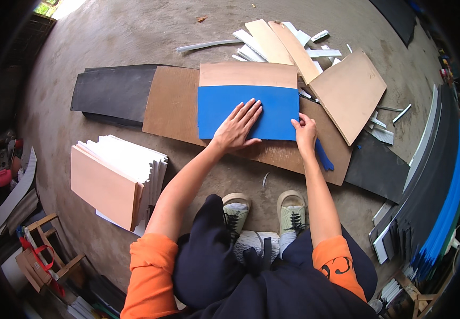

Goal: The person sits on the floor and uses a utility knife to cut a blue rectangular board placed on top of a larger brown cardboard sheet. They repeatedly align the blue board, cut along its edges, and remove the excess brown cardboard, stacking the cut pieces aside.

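Observation:
A blue rectangular sheet (278,109) lies over a tan sheet (248,73), whose far part shows as a band beyond it. My left hand (238,126) rests flat on the blue sheet, fingers stretched out. At the sheet's right edge, my right hand (305,130) is closed, thumb and fingers pinching the edge near its corner. Both sheets lie on a long brown board (171,103) on the floor. A torn blue strip (323,155) lies on the board beside my right wrist.
Black sheets (113,93) extend left under the board. A stack of white and tan sheets (105,183) stands at the near left. Tan boards (349,95) and white offcuts (251,50) lie at the far right. Bent black and blue sheets (440,175) line the right side.

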`<control>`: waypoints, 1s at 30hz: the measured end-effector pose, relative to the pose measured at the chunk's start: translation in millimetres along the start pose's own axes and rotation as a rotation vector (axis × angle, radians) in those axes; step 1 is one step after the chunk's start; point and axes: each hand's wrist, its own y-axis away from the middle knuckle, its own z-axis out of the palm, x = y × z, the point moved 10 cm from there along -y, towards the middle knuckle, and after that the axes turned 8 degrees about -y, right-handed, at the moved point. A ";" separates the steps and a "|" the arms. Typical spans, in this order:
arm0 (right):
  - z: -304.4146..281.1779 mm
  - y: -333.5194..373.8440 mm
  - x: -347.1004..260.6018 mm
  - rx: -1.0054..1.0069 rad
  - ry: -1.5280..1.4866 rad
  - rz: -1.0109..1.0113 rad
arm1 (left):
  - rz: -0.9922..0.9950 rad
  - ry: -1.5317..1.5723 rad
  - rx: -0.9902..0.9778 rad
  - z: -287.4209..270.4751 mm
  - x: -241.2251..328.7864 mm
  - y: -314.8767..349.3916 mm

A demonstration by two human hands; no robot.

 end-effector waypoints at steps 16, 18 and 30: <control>6.6 -9.3 5.7 -0.027 -0.014 -0.032 | -1.024 0.091 0.303 5.4 -115.9 104.2; 7.2 -9.6 12.8 -0.062 -0.054 0.071 | -1.026 0.082 0.295 4.0 -114.8 103.4; 16.3 3.1 -10.9 -0.562 -0.659 0.430 | -1.047 0.210 0.259 17.2 -121.8 111.1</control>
